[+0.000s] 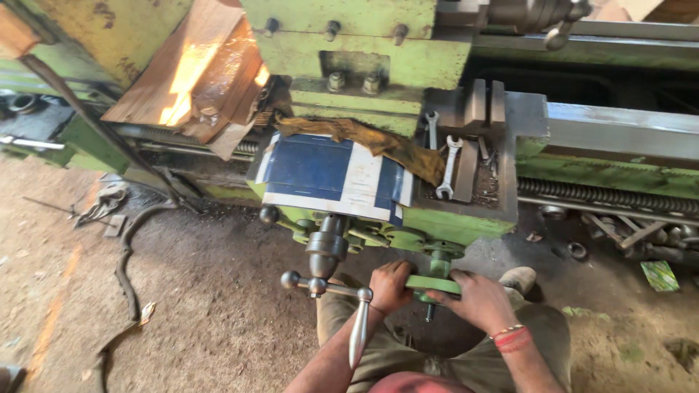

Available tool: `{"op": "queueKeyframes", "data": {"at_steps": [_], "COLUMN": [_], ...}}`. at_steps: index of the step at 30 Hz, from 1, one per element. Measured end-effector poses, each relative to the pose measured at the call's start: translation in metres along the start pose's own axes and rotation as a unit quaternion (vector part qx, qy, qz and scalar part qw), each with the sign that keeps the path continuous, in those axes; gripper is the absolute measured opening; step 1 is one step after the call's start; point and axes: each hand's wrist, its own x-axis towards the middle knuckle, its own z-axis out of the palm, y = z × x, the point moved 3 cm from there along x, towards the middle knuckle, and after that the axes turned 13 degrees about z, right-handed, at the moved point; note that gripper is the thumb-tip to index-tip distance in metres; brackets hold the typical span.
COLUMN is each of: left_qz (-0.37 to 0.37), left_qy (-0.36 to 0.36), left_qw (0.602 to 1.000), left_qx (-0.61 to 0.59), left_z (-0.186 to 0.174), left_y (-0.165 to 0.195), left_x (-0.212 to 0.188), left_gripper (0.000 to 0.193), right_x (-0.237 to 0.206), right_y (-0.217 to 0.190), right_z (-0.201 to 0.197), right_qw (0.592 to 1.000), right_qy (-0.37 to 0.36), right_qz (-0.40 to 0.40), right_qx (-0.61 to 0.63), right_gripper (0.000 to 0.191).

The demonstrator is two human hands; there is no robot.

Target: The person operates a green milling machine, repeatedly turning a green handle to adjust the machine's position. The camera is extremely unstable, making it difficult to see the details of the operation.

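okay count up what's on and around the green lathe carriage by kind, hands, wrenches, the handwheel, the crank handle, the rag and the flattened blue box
Hands: 2, left hand and right hand, both on the handwheel
Green handwheel: 1
Steel crank handle: 1
Wrenches: 2, long one, short one
Yellow rag: 1
Flattened blue box: 1
Total: 8

Both hands, left hand (389, 286) and right hand (477, 298), grip the handwheel (435, 284). Crank handle (329, 290) at 9 o'clock; wrenches (449, 167) at 12 o'clock on the carriage (502, 211).
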Motion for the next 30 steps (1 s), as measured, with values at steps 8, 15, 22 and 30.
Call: {"op": "queueKeyframes", "data": {"at_steps": [8,15,22,30], "left_qz": [0.022,0.011,0.009,0.011], "left_qy": [0.011,0.049,0.020,0.010], "left_qw": [0.999,0.999,1.000,1.000], "left_qx": [-0.026,0.005,0.007,0.001], "left_z": [0.000,-0.001,0.001,0.002], "left_y": [-0.016,-0.017,-0.024,-0.027], "left_x": [-0.007,-0.005,-0.004,-0.006], "left_gripper": [0.037,0.032,0.037,0.040], "right_x": [0.026,0.044,0.045,0.020], "right_y": [0.055,0.063,0.068,0.045], "right_z": [0.041,0.065,0.068,0.043], "right_qw": [0.999,0.891,0.988,0.998], "right_qy": [-0.048,0.134,0.022,0.056], "right_qz": [0.007,-0.408,-0.024,-0.021], "right_qx": [-0.003,-0.147,-0.153,0.003], "right_gripper": [0.077,0.084,0.057,0.060]}}
